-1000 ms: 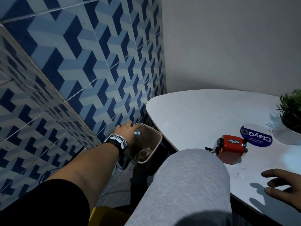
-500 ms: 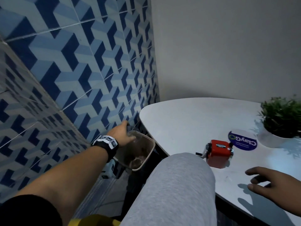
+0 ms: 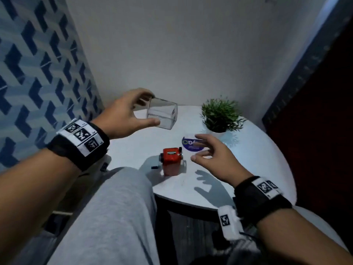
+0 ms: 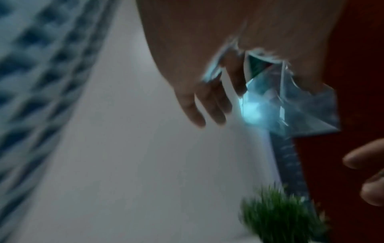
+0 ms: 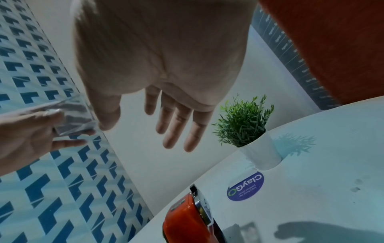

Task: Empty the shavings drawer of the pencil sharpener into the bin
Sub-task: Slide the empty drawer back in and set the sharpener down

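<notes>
My left hand (image 3: 133, 113) holds the clear plastic shavings drawer (image 3: 162, 115) in the air above the back of the white table (image 3: 248, 159), thumb under it and fingers over its top. The drawer (image 4: 290, 105) looks see-through, with no shavings visible inside; it also shows in the right wrist view as the clear drawer (image 5: 72, 118). The red pencil sharpener (image 3: 172, 159) stands on the table near the front edge, below and between my hands. My right hand (image 3: 206, 150) hovers open just right of the sharpener (image 5: 185, 220), fingers spread and holding nothing. The bin is out of view.
A small green plant in a white pot (image 3: 219, 115) stands at the back of the table, right of the drawer. A round purple sticker (image 3: 191, 146) lies behind the sharpener. My grey-trousered knee (image 3: 118, 207) is against the table's front left edge. Blue patterned tiles cover the left wall.
My left hand has lifted the drawer away from the bin on the floor and brought it up over the table. My view swung right. The right hand rose off the table toward the sharpener.
</notes>
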Action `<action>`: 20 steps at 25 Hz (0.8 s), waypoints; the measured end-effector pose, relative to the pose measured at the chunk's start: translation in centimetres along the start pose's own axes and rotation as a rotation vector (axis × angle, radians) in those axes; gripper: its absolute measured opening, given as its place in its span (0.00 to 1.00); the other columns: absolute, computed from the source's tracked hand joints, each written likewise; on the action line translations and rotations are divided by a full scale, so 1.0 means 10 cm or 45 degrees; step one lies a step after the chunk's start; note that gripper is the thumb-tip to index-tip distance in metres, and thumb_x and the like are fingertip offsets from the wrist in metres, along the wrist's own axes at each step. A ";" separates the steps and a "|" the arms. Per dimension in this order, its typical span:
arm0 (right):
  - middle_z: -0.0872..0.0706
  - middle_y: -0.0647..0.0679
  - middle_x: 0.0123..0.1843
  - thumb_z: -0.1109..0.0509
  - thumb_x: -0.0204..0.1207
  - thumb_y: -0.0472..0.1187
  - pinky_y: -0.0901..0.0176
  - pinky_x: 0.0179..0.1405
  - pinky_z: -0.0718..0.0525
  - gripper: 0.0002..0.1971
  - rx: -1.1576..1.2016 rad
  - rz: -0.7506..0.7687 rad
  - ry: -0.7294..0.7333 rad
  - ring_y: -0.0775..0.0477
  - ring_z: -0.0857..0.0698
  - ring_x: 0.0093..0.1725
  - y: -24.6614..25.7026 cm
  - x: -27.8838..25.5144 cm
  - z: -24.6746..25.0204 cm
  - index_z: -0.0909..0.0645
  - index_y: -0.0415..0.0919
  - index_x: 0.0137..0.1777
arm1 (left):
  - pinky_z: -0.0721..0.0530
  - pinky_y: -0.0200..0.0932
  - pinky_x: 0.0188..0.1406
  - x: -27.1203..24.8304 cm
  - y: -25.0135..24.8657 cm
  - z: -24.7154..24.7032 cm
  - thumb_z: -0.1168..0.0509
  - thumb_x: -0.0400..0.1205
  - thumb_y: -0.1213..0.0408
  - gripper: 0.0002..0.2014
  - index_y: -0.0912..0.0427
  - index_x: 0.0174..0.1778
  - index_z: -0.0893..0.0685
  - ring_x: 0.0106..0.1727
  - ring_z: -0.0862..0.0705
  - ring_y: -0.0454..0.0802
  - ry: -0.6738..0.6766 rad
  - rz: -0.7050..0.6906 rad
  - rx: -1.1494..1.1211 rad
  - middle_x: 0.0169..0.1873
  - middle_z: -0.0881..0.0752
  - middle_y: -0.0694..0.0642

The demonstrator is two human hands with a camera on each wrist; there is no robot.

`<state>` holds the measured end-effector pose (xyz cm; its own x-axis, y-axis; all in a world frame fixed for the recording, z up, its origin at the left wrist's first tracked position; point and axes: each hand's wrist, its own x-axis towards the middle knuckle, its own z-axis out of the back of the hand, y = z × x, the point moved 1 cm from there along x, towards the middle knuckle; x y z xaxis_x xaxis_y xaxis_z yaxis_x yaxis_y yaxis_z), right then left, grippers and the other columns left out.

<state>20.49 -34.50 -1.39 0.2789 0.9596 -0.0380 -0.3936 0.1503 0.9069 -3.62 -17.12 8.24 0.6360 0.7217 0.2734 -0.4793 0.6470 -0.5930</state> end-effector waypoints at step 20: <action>0.09 0.52 0.70 0.10 0.72 0.37 0.41 0.64 0.04 0.28 0.185 -0.102 -0.239 0.41 0.04 0.59 -0.21 -0.11 0.42 0.18 0.59 0.64 | 0.25 0.47 0.74 0.23 0.35 -1.54 0.12 0.66 0.51 0.58 0.42 0.88 0.40 0.83 0.27 0.53 0.491 0.321 -0.048 0.83 0.27 0.57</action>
<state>24.70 -36.86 -1.44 0.4671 0.8830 -0.0456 -0.2373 0.1749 0.9556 5.50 -16.95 -4.89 0.6843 0.7067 -0.1801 -0.6301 0.4486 -0.6338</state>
